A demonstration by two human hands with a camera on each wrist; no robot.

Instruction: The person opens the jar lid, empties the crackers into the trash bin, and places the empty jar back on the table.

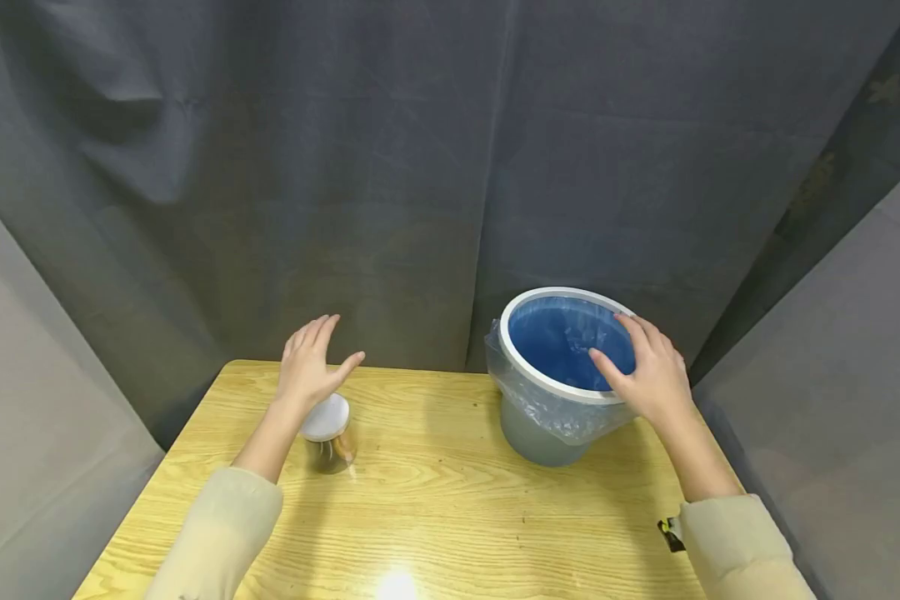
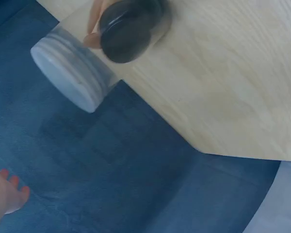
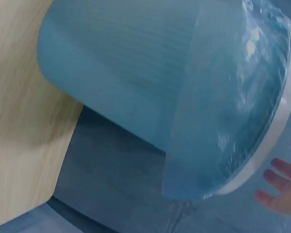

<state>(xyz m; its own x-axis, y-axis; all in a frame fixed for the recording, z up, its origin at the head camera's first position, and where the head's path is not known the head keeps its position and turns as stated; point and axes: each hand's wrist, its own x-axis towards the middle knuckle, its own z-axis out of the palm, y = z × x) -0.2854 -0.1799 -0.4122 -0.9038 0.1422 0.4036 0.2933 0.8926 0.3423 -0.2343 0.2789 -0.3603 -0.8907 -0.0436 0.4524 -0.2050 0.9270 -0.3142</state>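
Observation:
On the left of the table stands a clear jar [image 1: 328, 454] with a white lid [image 1: 326, 418]. Something dark and something orange-brown show inside it; the left wrist view has the same jar [image 2: 104, 65] close up. My left hand [image 1: 307, 367] hovers near the lid, fingers and thumb spread, holding nothing. To the right is a grey-blue trash can [image 1: 540, 442] with a white rim ring [image 1: 521, 362], lined by a clear plastic bag [image 1: 570, 417] that hangs over its outside. My right hand [image 1: 652, 375] is at the can's right rim, fingers apart and nothing gripped.
Both things stand on a light wooden table [image 1: 435, 483], toward its back edge. A dark grey curtain [image 1: 345, 183] hangs behind it, with pale panels [image 1: 832, 400] at the sides. A small black and yellow tag [image 1: 671, 534] hangs at my right sleeve.

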